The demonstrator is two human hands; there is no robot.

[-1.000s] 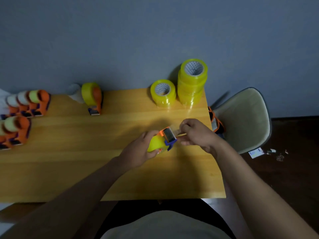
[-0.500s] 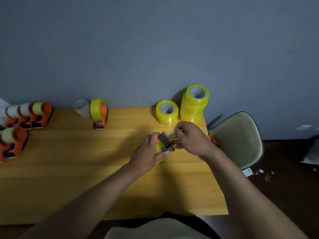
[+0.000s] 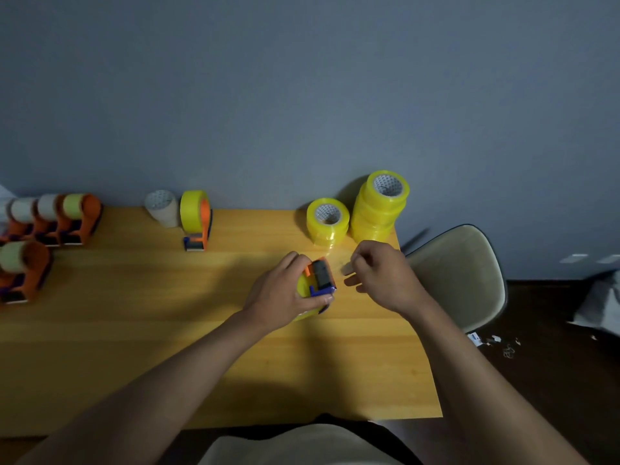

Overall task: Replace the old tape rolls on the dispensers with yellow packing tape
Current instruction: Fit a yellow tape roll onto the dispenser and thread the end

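No text, label, brand or number can be read on anything in view.

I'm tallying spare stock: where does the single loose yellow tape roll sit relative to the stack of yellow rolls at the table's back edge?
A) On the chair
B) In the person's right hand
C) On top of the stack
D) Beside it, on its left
D: the single yellow tape roll stands on the wooden table just left of the stack of yellow rolls.
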